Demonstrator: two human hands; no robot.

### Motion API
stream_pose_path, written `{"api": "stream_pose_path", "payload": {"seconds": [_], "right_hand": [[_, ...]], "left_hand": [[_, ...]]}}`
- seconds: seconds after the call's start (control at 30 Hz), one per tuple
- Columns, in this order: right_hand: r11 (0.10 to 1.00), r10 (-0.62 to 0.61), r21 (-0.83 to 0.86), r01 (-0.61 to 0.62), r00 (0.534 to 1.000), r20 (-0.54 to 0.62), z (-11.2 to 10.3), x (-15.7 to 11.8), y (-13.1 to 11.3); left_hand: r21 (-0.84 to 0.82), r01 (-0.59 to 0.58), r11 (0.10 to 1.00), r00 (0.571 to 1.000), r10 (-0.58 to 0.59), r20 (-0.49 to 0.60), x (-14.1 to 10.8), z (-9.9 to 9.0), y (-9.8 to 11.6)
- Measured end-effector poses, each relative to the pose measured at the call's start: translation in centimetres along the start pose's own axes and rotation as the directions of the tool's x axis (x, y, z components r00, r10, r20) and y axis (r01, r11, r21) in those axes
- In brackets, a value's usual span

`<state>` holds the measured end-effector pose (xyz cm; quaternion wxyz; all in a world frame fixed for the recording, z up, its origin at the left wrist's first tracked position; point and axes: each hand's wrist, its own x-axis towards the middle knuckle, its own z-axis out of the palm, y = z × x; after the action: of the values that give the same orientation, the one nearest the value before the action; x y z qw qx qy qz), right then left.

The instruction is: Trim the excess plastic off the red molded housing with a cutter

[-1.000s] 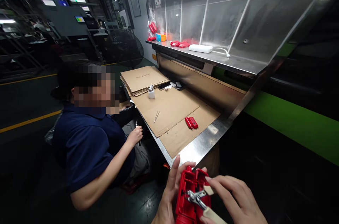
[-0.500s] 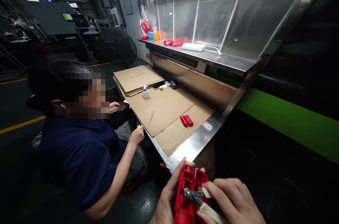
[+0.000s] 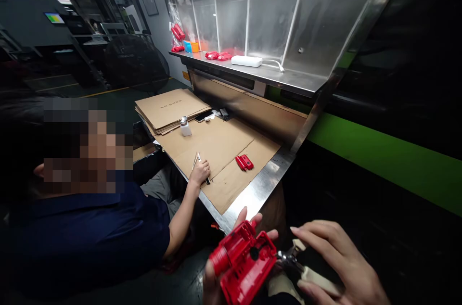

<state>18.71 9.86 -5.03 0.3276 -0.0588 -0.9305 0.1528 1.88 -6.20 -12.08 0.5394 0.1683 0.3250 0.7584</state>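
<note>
My left hand (image 3: 211,280) is closed around a red plastic housing (image 3: 245,278), its fingertips showing behind the far edge. The housing's hollow inside faces me, with a ribbed round end at its left and a dark round spot near the middle. In my right hand (image 3: 346,266) are nippers (image 3: 288,259) with cream handles, the handles spread apart. Their metal jaws point left, at the housing's right edge; whether they touch it I cannot tell. My right index finger is stretched along the upper handle.
A co-worker's hand (image 3: 200,171) holds a slim tool over the cardboard-covered bench (image 3: 224,194). A red part (image 3: 244,162), a small bottle (image 3: 185,127) and stacked cardboard (image 3: 169,105) lie there. The shelf above carries a white power strip (image 3: 247,61) and red parts (image 3: 218,56).
The housing has turned and tilted in my left hand. My right hand has drawn the nippers out of its inside to the right. The co-worker's hand has moved onto the bench.
</note>
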Motion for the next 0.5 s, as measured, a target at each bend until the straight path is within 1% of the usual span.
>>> {"api": "stream_pose_path", "payload": {"seconds": [0.1,0.2,0.27,0.33,0.4,0.43,0.5], "right_hand": [[0.984,-0.174,-0.015,0.176,0.982,0.075,-1.6,2.0,-0.1],[0.958,-0.263,-0.085,0.272,0.959,0.108,-2.4,3.8,-1.2],[0.941,-0.307,-0.111,0.319,0.945,0.110,-2.5,4.6,-1.9],[0.930,-0.335,-0.120,0.348,0.935,0.118,-2.4,5.1,-2.4],[0.925,-0.348,-0.115,0.362,0.929,0.126,-2.2,5.2,-2.8],[0.925,-0.350,-0.110,0.364,0.928,0.131,-2.1,5.3,-2.9],[0.925,-0.348,-0.108,0.363,0.927,0.138,-1.9,5.2,-3.2]], "left_hand": [[0.007,0.048,0.999,0.998,-0.048,0.029,1.6,0.0,0.3],[0.054,0.083,0.995,0.995,-0.086,0.057,3.5,-0.3,0.9],[0.086,0.096,0.992,0.993,-0.101,0.057,4.3,-1.2,1.2],[0.111,0.076,0.991,0.996,-0.079,0.030,4.8,-2.9,1.5],[0.131,0.022,0.991,1.000,-0.020,-0.020,5.7,-5.4,2.1],[0.138,-0.011,0.990,0.999,0.018,-0.050,6.5,-6.9,2.7],[0.147,-0.064,0.987,0.992,0.079,-0.097,9.2,-10.2,4.6]]}}
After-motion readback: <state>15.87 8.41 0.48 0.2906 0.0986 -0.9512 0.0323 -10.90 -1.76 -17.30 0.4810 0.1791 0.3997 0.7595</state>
